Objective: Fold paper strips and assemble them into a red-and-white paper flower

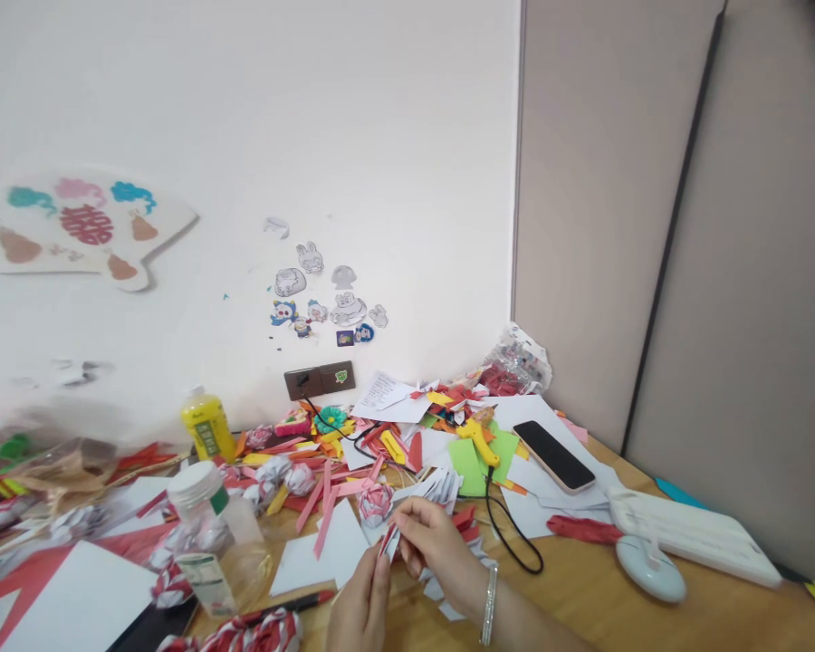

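Between my two hands is a small folded strip of red and white paper, held above the front of the table. My left hand pinches its lower end between thumb and fingers. At its upper edge, the fingertips of my right hand are closed on the same strip; a bracelet circles that wrist. Just behind the hands sits a rolled pink and white paper rose. White folded paper strips lie behind the right hand, and some are partly hidden under it.
A clear jar with a white lid and a yellow bottle stand left. A yellow glue gun with a looping black cord lies on green paper. Rightward are a phone, a white keyboard and a mouse.
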Available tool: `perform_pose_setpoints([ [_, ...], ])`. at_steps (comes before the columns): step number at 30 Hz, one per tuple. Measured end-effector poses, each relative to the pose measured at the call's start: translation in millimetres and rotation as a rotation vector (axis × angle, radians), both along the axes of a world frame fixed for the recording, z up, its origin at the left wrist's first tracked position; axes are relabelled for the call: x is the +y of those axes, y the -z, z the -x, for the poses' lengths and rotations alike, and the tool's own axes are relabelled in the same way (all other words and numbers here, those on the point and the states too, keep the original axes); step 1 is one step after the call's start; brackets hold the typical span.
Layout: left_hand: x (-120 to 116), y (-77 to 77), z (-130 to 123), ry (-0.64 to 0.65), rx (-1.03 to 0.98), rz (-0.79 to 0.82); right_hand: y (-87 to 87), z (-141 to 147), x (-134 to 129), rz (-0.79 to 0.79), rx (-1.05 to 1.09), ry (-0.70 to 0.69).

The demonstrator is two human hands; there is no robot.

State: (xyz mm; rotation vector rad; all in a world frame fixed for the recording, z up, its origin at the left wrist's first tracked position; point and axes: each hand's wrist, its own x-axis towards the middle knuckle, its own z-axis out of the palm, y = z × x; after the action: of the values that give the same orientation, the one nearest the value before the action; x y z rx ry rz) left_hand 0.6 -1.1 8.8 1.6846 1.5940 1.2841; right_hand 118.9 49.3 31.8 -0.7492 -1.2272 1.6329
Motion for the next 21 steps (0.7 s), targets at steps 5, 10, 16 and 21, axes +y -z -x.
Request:
perform_pose_setpoints([
  [5,2.7,-0.1,-1.0,0.064,0.009,0.028,1.4,-0.4,0.8,-0.037,-0.031,0.010],
  [10,3.7,0.0,-1.1,0.074,-0.030,0.014,2.0,1.2,-0.6,-0.121,-0.084,-0.002],
  [16,-1.9,-5.7,-4.3,0.074,-0.053,0.009,-1.5,0.9,-3.0,-0.075,-0.052,0.013],
  [21,-5.2,-7.9,-4.6,0.038,-0.091,-0.004,-3.4,0.3,-2.5,-0.047,-0.050,0.009],
])
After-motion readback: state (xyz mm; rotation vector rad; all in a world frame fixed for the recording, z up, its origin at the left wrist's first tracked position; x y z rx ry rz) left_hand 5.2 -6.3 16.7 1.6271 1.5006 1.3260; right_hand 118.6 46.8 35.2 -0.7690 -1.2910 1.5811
